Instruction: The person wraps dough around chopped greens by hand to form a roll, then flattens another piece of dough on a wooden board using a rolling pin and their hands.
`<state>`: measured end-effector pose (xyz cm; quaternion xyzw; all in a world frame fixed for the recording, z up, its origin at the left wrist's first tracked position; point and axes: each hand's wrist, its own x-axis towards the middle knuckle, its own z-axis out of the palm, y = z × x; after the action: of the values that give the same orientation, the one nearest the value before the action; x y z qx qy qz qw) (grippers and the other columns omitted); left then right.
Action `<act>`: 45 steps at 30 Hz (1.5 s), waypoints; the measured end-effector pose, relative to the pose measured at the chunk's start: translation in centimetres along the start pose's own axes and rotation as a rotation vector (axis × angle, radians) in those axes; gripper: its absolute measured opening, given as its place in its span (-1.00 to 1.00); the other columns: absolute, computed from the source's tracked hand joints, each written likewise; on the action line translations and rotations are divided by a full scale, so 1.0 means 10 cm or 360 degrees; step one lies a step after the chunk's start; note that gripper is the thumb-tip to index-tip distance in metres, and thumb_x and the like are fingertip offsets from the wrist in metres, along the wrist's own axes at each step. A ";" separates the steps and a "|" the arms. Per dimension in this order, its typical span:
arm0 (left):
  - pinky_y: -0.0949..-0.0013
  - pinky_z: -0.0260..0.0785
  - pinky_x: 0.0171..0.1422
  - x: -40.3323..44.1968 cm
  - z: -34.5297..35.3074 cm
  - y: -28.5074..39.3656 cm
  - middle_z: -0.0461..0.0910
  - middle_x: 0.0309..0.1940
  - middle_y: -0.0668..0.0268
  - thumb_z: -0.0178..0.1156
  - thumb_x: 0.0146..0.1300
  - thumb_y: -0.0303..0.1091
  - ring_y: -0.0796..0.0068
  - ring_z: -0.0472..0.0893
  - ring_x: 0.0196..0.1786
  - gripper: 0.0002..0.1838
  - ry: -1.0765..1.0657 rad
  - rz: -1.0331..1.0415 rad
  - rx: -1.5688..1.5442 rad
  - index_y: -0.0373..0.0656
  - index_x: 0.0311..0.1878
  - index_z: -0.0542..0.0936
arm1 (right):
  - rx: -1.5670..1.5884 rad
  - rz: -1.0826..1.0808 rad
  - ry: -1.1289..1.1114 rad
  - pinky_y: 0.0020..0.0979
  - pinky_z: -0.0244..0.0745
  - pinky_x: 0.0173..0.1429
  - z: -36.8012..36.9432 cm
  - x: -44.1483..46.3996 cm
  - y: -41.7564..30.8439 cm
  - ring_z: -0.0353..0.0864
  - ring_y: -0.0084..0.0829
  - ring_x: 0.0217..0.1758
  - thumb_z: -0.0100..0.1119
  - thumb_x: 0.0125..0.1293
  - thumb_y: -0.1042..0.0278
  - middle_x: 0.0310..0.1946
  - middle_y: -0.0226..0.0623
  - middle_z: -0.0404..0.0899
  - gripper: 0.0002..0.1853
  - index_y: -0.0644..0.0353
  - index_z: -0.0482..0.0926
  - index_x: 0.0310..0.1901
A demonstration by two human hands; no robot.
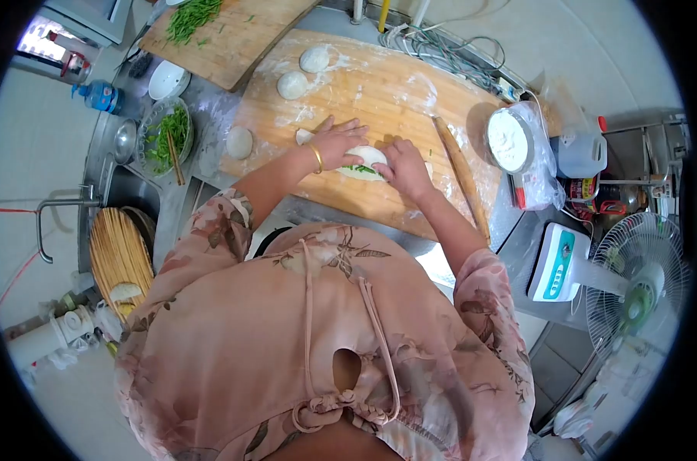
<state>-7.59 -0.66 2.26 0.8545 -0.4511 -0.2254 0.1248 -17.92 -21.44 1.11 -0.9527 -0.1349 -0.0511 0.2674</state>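
Folded dough: it is placed near the front edge of the wooden board, between the two hands, with greens (361, 168) exposed along its near side.
Left hand (339, 146): the fingers are extended and spread, unclenched; the dough (375, 155) is touched by the thumb.
Right hand (404, 167): the dough's right end is touched by the thumb; whether it is pinched cannot be told.
Open side: greens could be squeezed out if the top is pressed too hard.
Dough edges: a join could be weakened if green bits are caught between layers.
Wooden board (387, 88): dough could be stuck and torn where flour is thin.
Rolling pin (461, 175): it could be knocked if the nearby right forearm is swung outward.
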 end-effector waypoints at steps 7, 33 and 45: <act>-0.02 0.04 0.48 -0.17 0.45 -0.03 0.41 0.34 0.27 0.29 0.18 -0.13 0.28 0.33 0.42 -0.47 0.0545 0.0266 0.0207 -0.06 0.20 0.49 | -0.0267 -0.0149 0.0353 -0.16 0.34 -0.01 0.22 -0.19 -0.09 0.49 -0.21 -0.04 0.36 0.08 0.21 -0.15 -0.25 0.53 -0.57 0.15 0.49 -0.04; 0.01 0.07 0.48 -0.43 0.36 -0.21 0.37 0.38 0.29 0.25 0.18 0.10 0.29 0.24 0.48 -0.37 0.0423 0.0175 0.0211 -0.10 0.21 0.50 | -0.0286 -0.0101 0.0226 -0.17 0.35 0.11 0.19 -0.30 -0.17 0.47 -0.18 0.05 0.28 0.19 0.21 -0.06 -0.20 0.54 -0.51 0.15 0.50 0.15; 0.02 0.03 0.51 -0.34 0.18 -0.09 0.34 0.41 0.28 0.30 0.17 -0.03 0.29 0.19 0.52 -0.39 0.0213 0.0162 0.0287 -0.08 0.25 0.46 | -0.0255 0.0027 -0.0111 -0.14 0.38 0.06 0.16 -0.16 -0.21 0.47 -0.13 0.02 0.35 0.12 0.19 -0.09 -0.16 0.51 -0.51 0.17 0.52 0.08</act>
<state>-9.48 2.68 1.25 0.8513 -0.5031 -0.1196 0.0886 -19.98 -19.23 0.52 -0.9734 -0.1315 -0.0263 0.1860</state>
